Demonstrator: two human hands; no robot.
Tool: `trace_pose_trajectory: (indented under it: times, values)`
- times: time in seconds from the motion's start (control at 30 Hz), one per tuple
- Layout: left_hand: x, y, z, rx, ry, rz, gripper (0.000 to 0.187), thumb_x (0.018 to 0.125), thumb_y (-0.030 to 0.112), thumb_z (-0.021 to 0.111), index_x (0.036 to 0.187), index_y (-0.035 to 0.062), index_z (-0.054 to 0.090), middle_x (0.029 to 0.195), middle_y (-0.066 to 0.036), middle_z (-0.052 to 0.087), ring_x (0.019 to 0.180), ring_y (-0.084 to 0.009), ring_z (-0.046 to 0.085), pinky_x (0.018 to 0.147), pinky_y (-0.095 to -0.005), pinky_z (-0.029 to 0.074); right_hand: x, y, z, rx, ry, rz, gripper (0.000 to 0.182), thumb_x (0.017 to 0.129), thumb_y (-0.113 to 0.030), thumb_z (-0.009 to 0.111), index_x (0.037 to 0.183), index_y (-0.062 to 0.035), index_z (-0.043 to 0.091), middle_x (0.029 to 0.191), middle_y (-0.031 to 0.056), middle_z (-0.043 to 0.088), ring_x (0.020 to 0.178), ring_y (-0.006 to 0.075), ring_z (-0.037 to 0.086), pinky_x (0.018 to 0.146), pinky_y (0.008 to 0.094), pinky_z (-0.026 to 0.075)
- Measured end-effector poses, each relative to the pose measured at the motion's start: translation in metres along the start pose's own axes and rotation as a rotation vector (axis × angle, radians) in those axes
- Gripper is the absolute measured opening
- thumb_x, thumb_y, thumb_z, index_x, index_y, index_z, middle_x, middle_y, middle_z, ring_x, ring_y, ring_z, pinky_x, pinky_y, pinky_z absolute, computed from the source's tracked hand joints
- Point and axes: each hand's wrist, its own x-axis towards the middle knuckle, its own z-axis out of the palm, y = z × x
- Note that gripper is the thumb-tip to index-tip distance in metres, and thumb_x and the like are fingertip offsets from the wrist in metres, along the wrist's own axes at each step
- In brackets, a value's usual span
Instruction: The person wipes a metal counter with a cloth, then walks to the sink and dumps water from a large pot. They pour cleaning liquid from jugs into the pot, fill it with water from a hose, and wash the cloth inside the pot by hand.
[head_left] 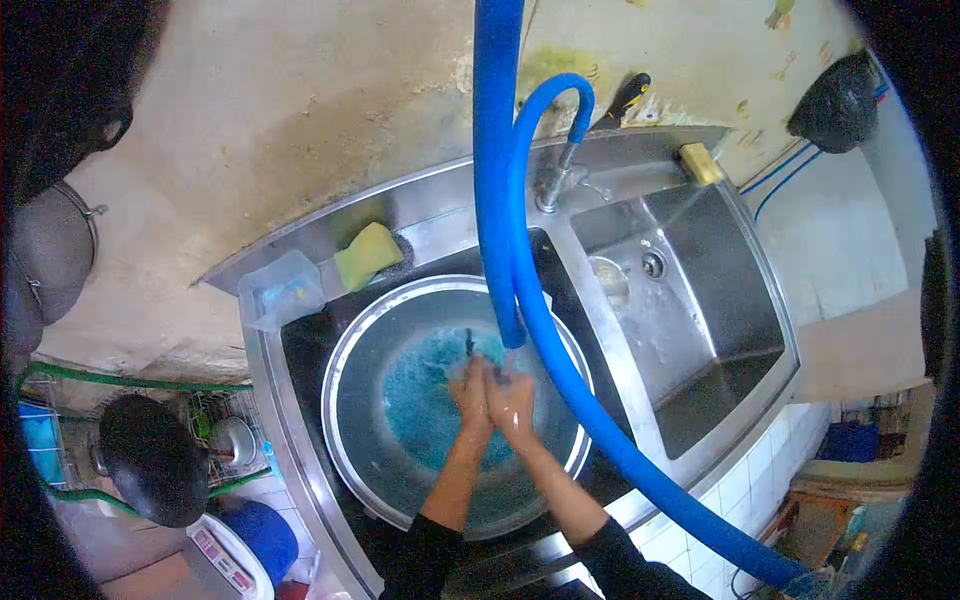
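A large round metal basin (345,440) sits in the left sink bay, with blue-green foamy water (415,410) inside. Over the water, my left hand (472,395) and my right hand (512,400) are close together, side by side near the basin's middle. Both look wet, and their fingers are blurred. A small dark object (469,342) shows just beyond my left fingertips; whether I hold it is unclear. The open end of a blue hose (514,335) hangs directly above my hands.
The hose crosses the sink divider toward the lower right. A faucet (550,190) stands behind it. Yellow-green sponge (368,255) and plastic container (282,288) rest on the back ledge. The right bay (720,270) holds a small pale dish (610,280). A black wok (150,460) is at left.
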Motion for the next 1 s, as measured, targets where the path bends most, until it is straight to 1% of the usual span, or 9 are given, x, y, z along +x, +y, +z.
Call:
trace_pose_trajectory:
  times: [0.03, 0.1, 0.17, 0.23, 0.4, 0.5, 0.73, 0.87, 1.0]
  values:
    - [-0.009, 0.003, 0.01, 0.051, 0.036, 0.051, 0.034, 0.086, 0.033, 0.055, 0.092, 0.0001, 0.056, 0.083, -0.006, 0.057, 0.076, -0.0135, 0.052, 0.072, -0.0304, 0.042, 0.009, -0.004, -0.005, -0.068, -0.15, 0.098, 0.038, 0.077, -0.03, 0.064, 0.063, 0.0031, 0.054, 0.055, 0.006, 0.052, 0.055, 0.0125, 0.045, 0.052, 0.0305, 0.04]
    - [-0.012, 0.007, 0.017, 0.183, 0.115, 0.105, 0.032, 0.085, 0.033, 0.056, 0.085, 0.001, 0.06, 0.081, -0.005, 0.059, 0.07, -0.0135, 0.054, 0.062, -0.0297, 0.043, 0.011, 0.017, 0.016, 0.244, 0.216, -0.144, 0.041, 0.078, -0.033, 0.063, 0.061, 0.0036, 0.053, 0.051, 0.007, 0.051, 0.051, 0.0104, 0.042, 0.048, 0.0322, 0.038]
    - [0.007, 0.011, 0.012, 0.254, 0.153, 0.109, 0.033, 0.085, 0.033, 0.056, 0.082, 0.0013, 0.062, 0.081, -0.005, 0.061, 0.067, -0.0128, 0.054, 0.057, -0.0289, 0.043, 0.003, -0.038, -0.011, 0.019, -0.124, 0.228, 0.042, 0.078, -0.033, 0.063, 0.058, 0.003, 0.054, 0.047, 0.0085, 0.049, 0.05, 0.0107, 0.042, 0.048, 0.0319, 0.037]
    - [0.016, 0.017, 0.004, 0.138, -0.075, 0.007, 0.038, 0.084, 0.038, 0.056, 0.086, 0.0006, 0.062, 0.081, -0.004, 0.06, 0.068, -0.0108, 0.053, 0.058, -0.0275, 0.043, -0.01, -0.041, -0.006, 0.238, 0.062, 0.108, 0.041, 0.08, -0.033, 0.06, 0.06, 0.0029, 0.059, 0.047, 0.0096, 0.051, 0.05, 0.016, 0.05, 0.051, 0.0346, 0.04]
    - [-0.031, 0.018, 0.012, 0.23, -0.094, 0.121, 0.039, 0.085, 0.04, 0.054, 0.083, 0.0013, 0.062, 0.078, -0.003, 0.058, 0.068, -0.01, 0.051, 0.061, -0.0269, 0.042, 0.036, -0.048, -0.04, -0.198, -0.231, 0.071, 0.039, 0.085, -0.033, 0.051, 0.107, -0.0012, 0.056, 0.087, 0.0206, 0.061, 0.084, 0.0328, 0.059, 0.074, 0.0422, 0.044]
    - [-0.029, 0.022, -0.003, 0.244, -0.188, 0.076, 0.04, 0.086, 0.04, 0.053, 0.093, 0.0009, 0.058, 0.087, -0.002, 0.057, 0.078, -0.0111, 0.051, 0.068, -0.0261, 0.041, 0.031, -0.085, -0.063, 0.191, -0.068, 0.173, 0.032, 0.081, -0.033, 0.055, 0.082, -0.0015, 0.062, 0.069, 0.0227, 0.06, 0.071, 0.0343, 0.063, 0.064, 0.0406, 0.046]
    - [-0.003, 0.003, -0.015, -0.226, -0.362, -0.067, 0.029, 0.085, 0.03, 0.057, 0.103, 0.0079, 0.053, 0.096, -0.001, 0.055, 0.088, -0.0132, 0.051, 0.077, -0.0286, 0.04, 0.018, -0.034, -0.033, 0.109, -0.164, -0.05, 0.027, 0.085, -0.02, 0.053, 0.106, -0.0024, 0.054, 0.087, 0.0179, 0.058, 0.083, 0.0231, 0.058, 0.074, 0.0345, 0.045]
    - [-0.017, 0.031, -0.004, 0.258, -0.104, 0.263, 0.022, 0.086, 0.025, 0.055, 0.088, 0.0037, 0.058, 0.084, -0.003, 0.057, 0.078, -0.016, 0.051, 0.072, -0.0302, 0.041, -0.013, -0.049, -0.04, -0.108, -0.125, 0.047, 0.022, 0.084, -0.019, 0.054, 0.097, -0.0012, 0.057, 0.074, 0.0168, 0.058, 0.07, 0.022, 0.06, 0.06, 0.0354, 0.044]
    - [-0.005, 0.032, 0.005, 0.61, 0.068, 0.76, 0.028, 0.086, 0.024, 0.053, 0.086, -0.0035, 0.056, 0.078, -0.006, 0.057, 0.074, -0.0169, 0.05, 0.068, -0.0318, 0.04, -0.018, -0.009, -0.016, -0.03, -0.099, -0.282, 0.028, 0.085, -0.027, 0.053, 0.081, 0.0003, 0.056, 0.057, 0.0133, 0.052, 0.049, 0.0199, 0.05, 0.046, 0.0375, 0.036]
